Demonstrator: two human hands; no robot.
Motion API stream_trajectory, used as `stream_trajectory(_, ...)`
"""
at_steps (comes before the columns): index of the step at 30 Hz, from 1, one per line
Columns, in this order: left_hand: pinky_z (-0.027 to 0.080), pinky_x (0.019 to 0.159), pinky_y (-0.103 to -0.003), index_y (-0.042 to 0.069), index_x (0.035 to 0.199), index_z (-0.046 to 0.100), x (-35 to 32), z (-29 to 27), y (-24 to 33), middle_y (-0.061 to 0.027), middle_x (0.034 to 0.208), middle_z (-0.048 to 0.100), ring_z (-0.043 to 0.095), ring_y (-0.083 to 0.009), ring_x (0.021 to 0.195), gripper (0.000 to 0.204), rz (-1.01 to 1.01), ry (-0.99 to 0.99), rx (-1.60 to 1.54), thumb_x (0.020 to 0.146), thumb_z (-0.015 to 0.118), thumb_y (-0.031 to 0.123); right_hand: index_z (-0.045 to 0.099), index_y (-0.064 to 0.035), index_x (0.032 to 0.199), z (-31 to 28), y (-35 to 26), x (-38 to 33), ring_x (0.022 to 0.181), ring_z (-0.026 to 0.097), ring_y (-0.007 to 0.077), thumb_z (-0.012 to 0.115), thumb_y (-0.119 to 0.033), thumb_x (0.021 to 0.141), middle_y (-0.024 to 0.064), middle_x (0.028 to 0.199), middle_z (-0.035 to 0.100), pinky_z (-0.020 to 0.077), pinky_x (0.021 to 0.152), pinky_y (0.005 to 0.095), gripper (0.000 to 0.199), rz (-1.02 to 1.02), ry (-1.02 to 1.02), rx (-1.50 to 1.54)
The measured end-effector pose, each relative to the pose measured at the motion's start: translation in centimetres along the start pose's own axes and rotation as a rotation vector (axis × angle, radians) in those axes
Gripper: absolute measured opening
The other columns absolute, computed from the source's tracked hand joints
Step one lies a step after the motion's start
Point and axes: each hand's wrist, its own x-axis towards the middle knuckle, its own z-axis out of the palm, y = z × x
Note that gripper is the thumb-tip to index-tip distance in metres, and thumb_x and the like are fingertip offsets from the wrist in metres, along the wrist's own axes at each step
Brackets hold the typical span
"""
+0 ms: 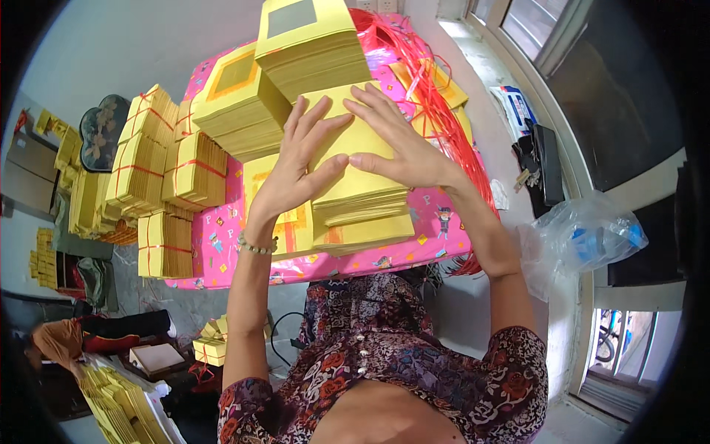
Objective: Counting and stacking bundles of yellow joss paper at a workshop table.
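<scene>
Both my hands lie on top of a stack of yellow paper sheets (362, 185) near the front of a pink-covered table. My left hand (299, 159) has its fingers spread over the stack's left side, and a beaded bracelet (257, 246) circles that wrist. Across the right side rests my right hand (399, 148), fingers stretched out, its thumb almost meeting the left thumb. The stack's lower layers sit slightly uneven. Behind it rise a tall yellow paper stack (314, 44) with a grey square on top and a second stack (240, 92) with an orange-bordered square.
Yellow bundles tied with red string (164, 248) are piled at the table's left. Loose red plastic strands (447, 126) hang over the right side of the pink tablecloth (222, 214). A clear plastic bag (584, 240) and a black case (546, 166) lie by the window.
</scene>
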Motion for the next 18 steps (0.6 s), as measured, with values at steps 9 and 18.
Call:
stream_trajectory(9, 0.011, 0.112, -0.049, 0.015, 0.134, 0.046, 0.3, -0.8, 0.6, -0.0112, 0.150, 0.023, 0.002, -0.0342, 0.142, 0.049, -0.052, -0.053, -0.036, 0.088, 0.055, 0.029, 0.065, -0.0049, 0.102, -4.2, 17.5, -2.5, 0.089, 0.065, 0.0248, 0.061, -0.027, 0.085, 0.0120, 0.094, 0.067, 0.0494, 0.077, 0.0362, 0.028, 0.571, 0.344, -0.160)
stream_trajectory(18, 0.008, 0.113, -0.048, 0.017, 0.137, 0.043, 0.2, -1.3, 0.4, -0.0097, 0.153, 0.018, 0.001, -0.0338, 0.142, 0.054, -0.079, -0.075, -0.089, 0.087, 0.057, 0.029, 0.071, -0.0091, 0.086, -1.4, 26.2, -7.7, 0.093, 0.062, 0.0318, 0.070, -0.023, 0.075, 0.0148, 0.094, 0.065, 0.0525, 0.077, 0.0436, 0.018, 0.854, 0.099, -0.741)
